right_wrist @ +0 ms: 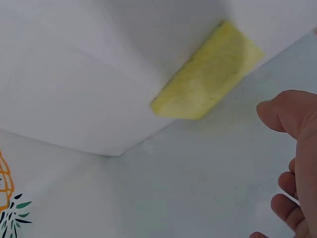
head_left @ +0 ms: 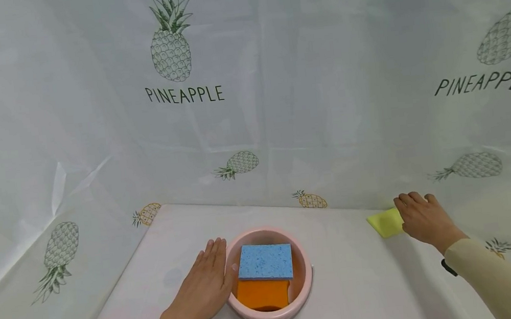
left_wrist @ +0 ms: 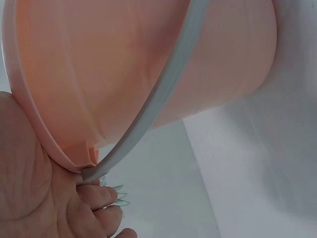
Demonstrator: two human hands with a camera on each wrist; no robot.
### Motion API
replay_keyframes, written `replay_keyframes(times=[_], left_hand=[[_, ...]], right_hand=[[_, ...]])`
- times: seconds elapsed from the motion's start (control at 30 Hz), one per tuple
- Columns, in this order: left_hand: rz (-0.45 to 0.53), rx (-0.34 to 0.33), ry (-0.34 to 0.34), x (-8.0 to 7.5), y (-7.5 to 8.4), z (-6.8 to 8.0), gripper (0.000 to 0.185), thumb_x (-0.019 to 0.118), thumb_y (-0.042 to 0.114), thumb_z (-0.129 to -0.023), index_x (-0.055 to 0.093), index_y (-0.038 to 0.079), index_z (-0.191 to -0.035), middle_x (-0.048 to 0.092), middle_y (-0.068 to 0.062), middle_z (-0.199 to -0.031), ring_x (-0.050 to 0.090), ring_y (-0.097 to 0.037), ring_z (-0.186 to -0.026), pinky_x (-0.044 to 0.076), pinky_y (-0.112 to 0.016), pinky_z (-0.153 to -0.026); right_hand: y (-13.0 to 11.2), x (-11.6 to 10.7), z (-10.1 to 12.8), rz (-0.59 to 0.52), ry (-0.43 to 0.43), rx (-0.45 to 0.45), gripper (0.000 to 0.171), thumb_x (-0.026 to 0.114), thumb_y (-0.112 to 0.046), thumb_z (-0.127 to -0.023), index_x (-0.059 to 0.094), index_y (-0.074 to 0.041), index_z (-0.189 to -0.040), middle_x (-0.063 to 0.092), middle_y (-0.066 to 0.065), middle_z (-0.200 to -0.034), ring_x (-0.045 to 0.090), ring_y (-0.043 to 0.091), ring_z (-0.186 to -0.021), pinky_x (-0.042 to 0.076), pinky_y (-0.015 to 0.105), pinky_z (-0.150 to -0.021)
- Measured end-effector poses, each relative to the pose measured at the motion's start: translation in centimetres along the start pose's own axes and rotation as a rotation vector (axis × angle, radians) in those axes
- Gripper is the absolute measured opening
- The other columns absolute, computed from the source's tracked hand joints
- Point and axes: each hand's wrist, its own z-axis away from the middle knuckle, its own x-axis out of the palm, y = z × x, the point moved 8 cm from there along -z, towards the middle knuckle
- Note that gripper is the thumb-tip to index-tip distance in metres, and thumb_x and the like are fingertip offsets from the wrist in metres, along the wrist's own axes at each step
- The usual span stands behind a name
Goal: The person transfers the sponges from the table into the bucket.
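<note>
A pink bucket [head_left: 309,273] stands on the white table, with a blue sponge [head_left: 265,261] and an orange sponge [head_left: 263,293] inside it. My left hand [head_left: 205,285] lies flat against the bucket's left side, fingers straight. The left wrist view shows the bucket wall [left_wrist: 124,64], its grey handle [left_wrist: 158,94] and my left hand [left_wrist: 29,193] at the rim. At the back right lies a yellow sponge [head_left: 385,222]. My right hand [head_left: 423,218] hovers at its right end. In the right wrist view the yellow sponge [right_wrist: 208,74] sits apart from my right hand [right_wrist: 302,148], whose fingers are relaxed.
A white curtain printed with pineapples [head_left: 170,44] encloses the table [head_left: 355,283] at the back and on both sides. The yellow sponge sits close to where the curtain meets the table at the right.
</note>
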Motion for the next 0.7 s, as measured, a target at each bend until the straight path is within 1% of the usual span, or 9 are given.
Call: replay_keyframes(times=[0.1,0.23,0.33,0.4,0.53,0.63,0.7], left_hand=[[-0.001,0.004,0.007,-0.1,0.0,0.0,0.07,0.039,0.043,-0.114,0.027,-0.004,-0.165,0.026,-0.02,-0.173,0.02,-0.037,-0.163,0.02,-0.058,-0.13],[0.007,0.014,0.017,-0.2,0.0,0.0,0.069,0.039,0.042,-0.114,0.027,-0.004,-0.164,0.027,-0.021,-0.172,0.02,-0.038,-0.162,0.021,-0.058,-0.13],[0.006,0.024,0.024,-0.1,0.1,0.0,0.069,0.038,0.042,-0.115,0.028,-0.005,-0.164,0.027,-0.021,-0.172,0.021,-0.038,-0.162,0.022,-0.058,-0.13],[0.005,0.03,0.028,-0.1,0.2,0.0,0.068,0.037,0.042,-0.115,0.028,-0.005,-0.164,0.027,-0.022,-0.172,0.021,-0.038,-0.162,0.022,-0.058,-0.13],[0.002,0.029,0.028,-0.1,0.3,0.0,0.068,0.036,0.043,-0.115,0.029,-0.005,-0.164,0.027,-0.021,-0.172,0.021,-0.038,-0.162,0.022,-0.058,-0.13],[-0.002,0.021,0.023,-0.1,0.3,0.0,0.068,0.036,0.043,-0.115,0.03,-0.004,-0.164,0.028,-0.02,-0.172,0.021,-0.038,-0.162,0.021,-0.058,-0.13],[-0.003,0.015,0.017,-0.1,0.2,0.1,0.069,0.036,0.044,-0.115,0.03,-0.004,-0.164,0.028,-0.02,-0.172,0.021,-0.038,-0.162,0.021,-0.058,-0.13]], right_hand=[[0.2,0.9,0.1,0.013,0.004,-0.026,0.057,0.082,-0.019,-0.086,0.06,0.008,-0.131,0.062,0.022,-0.129,0.056,0.043,-0.118,0.049,0.065,-0.092],[0.2,2.0,0.2,0.024,0.043,-0.064,0.054,0.081,-0.017,-0.086,0.062,0.007,-0.13,0.064,0.022,-0.129,0.058,0.042,-0.118,0.051,0.065,-0.092],[0.1,2.8,0.3,0.051,0.077,-0.092,0.052,0.081,-0.017,-0.085,0.064,0.006,-0.129,0.065,0.021,-0.128,0.06,0.041,-0.117,0.052,0.062,-0.09],[-0.1,3.5,0.4,0.075,0.084,-0.111,0.05,0.081,-0.015,-0.085,0.064,0.005,-0.128,0.066,0.02,-0.127,0.061,0.039,-0.116,0.053,0.06,-0.089],[-0.6,4.9,0.3,0.095,0.071,-0.134,0.047,0.081,-0.014,-0.086,0.064,0.003,-0.126,0.065,0.017,-0.126,0.06,0.037,-0.113,0.053,0.056,-0.086],[-0.9,5.8,0.0,0.09,0.058,-0.132,0.043,0.081,-0.015,-0.088,0.065,0.001,-0.124,0.065,0.016,-0.123,0.06,0.036,-0.11,0.052,0.055,-0.084],[-0.9,6.2,-0.2,0.091,0.049,-0.131,0.043,0.083,-0.014,-0.087,0.065,0.001,-0.123,0.065,0.016,-0.121,0.06,0.036,-0.108,0.052,0.054,-0.082]])
